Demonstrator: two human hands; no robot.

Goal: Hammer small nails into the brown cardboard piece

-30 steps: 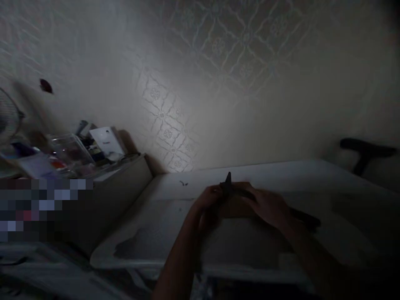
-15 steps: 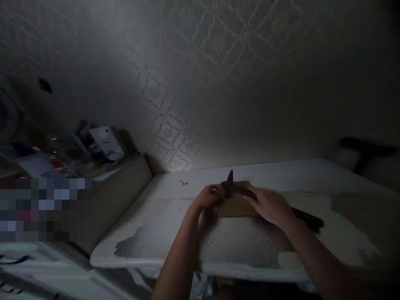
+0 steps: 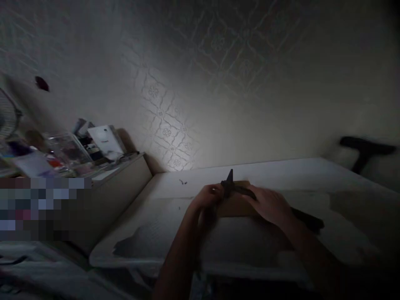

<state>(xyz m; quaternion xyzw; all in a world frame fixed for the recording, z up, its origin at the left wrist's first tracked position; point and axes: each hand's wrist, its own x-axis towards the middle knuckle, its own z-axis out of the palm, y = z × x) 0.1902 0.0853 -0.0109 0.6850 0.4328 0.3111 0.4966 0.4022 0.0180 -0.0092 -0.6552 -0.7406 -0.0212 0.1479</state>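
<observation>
The scene is very dim. My left hand (image 3: 208, 199) and my right hand (image 3: 271, 205) meet over a brown flat piece (image 3: 235, 205), perhaps cardboard, lying on a white table (image 3: 175, 227). Between the two hands stands a small dark pointed object (image 3: 229, 185), its tip upward; both hands grip it, the left from the left side and the right from the right. A long dark object (image 3: 308, 221) lies on the table just behind my right wrist. What the dark things are cannot be made out.
A lower shelf or cabinet (image 3: 121, 175) to the left carries a clear box (image 3: 67, 150), a white card (image 3: 105, 141) and clutter. A patterned wall (image 3: 193, 104) stands behind. A dark chair armrest (image 3: 365, 148) shows at far right. A fan's edge (image 3: 8, 116) sits far left.
The hands and the dark object stay almost where they were. The light flickered: darker half a second ago, a little brighter on the wall now.
</observation>
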